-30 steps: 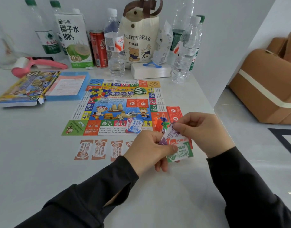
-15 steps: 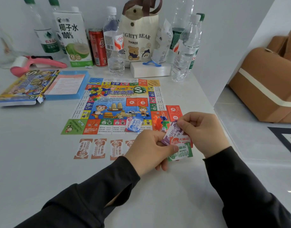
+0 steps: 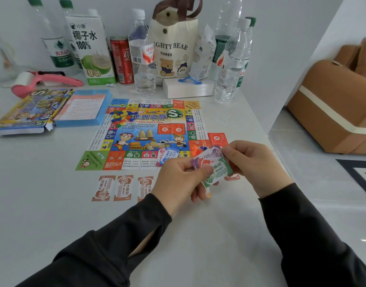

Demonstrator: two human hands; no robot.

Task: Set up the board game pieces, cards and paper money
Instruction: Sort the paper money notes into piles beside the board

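both hands centre-right of frame: left hand (image 3: 181, 177) pinches paper money stack (image 3: 216, 169), right hand (image 3: 253, 162) fingers grip purple note (image 3: 214, 153); three orange notes (image 3: 124, 188) lower-left of board (image 3: 149, 133).

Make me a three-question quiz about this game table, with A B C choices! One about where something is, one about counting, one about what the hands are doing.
1. Where is the red can?
A. between carton and bottle
B. on the board
C. on the floor

2. How many brown notes lie fully visible below the board?
A. one
B. three
C. six

3. The hands are:
A. empty
B. holding paper money
C. holding a bottle

Answers: 1 A, it stands by the coconut-water carton. 2 B, three side by side. 3 B, left hand and right hand pinch the notes.
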